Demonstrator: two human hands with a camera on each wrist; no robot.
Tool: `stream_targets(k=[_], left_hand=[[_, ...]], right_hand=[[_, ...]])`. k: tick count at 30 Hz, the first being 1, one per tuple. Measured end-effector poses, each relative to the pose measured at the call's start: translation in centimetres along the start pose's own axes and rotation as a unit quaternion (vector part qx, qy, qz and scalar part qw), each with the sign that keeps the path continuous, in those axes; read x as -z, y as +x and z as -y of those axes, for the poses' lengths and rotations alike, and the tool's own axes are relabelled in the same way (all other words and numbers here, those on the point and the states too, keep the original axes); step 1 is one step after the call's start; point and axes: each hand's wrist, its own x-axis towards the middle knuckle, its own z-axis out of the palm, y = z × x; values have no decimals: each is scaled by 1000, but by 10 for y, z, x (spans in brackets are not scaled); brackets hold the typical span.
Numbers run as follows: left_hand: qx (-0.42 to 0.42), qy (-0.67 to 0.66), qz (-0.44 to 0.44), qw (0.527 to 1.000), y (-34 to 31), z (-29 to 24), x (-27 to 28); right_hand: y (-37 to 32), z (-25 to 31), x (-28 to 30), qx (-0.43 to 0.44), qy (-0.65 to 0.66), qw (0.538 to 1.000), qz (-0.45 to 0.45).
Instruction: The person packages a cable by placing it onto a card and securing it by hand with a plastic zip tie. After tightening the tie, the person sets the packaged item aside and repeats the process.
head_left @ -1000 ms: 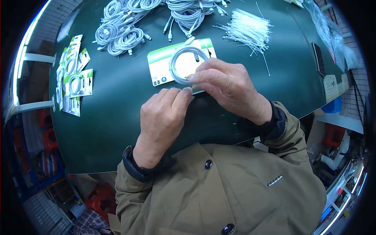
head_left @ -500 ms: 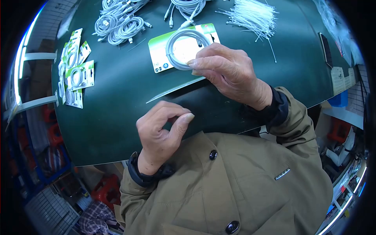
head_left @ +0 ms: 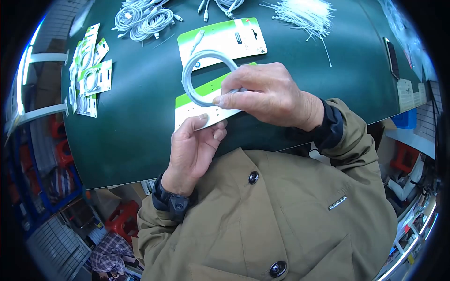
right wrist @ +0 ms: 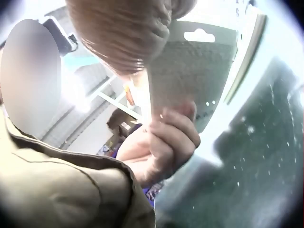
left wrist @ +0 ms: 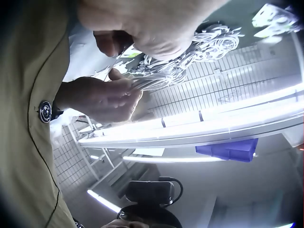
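My right hand point(head_left: 269, 91) pinches a coiled light-grey cable point(head_left: 187, 77) between thumb and fingers, the coil standing out to the left with a plug end point(head_left: 197, 39) at its top. Below the coil, a green and white packaging card point(head_left: 185, 112) is tilted in my left hand point(head_left: 190, 150), thumb on its upper face and fingers under the near edge. The right wrist view shows the card's greyish underside point(right wrist: 194, 61) with its hang hole, and the left fingers curled at it. A second green and white card point(head_left: 213, 42) lies on the table just beyond.
Several coiled cables point(head_left: 157, 23) lie at the back. A heap of white cable ties point(head_left: 304, 16) spreads at the back right. Carded cables point(head_left: 96, 82) are piled at the left. A phone point(head_left: 392, 58) and a paper strip point(head_left: 408, 96) lie by the right edge.
The left hand, apart from the card half a second ago, now holds it, and the card has turned from edge-on to face up. The right hand has brought the coil nearer, over it.
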Motion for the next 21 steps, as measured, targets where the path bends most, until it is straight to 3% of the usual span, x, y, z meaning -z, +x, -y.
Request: stream_targets(k=[4,8,15,21], left_hand=[[-103,167,-41,980,-7,1,-7],[-182,230,23,956,11,-10,-27],[-186,293,77,935,47,-22,-38],[-185,337,96,918,68,-22,-31]], right_hand=[[15,-1,15,-58,50,996,35],[34,1,29,-83,46,995,23],[28,-12,32,-116,-18,992,41],[19,-27,32,-190,64,979,32]])
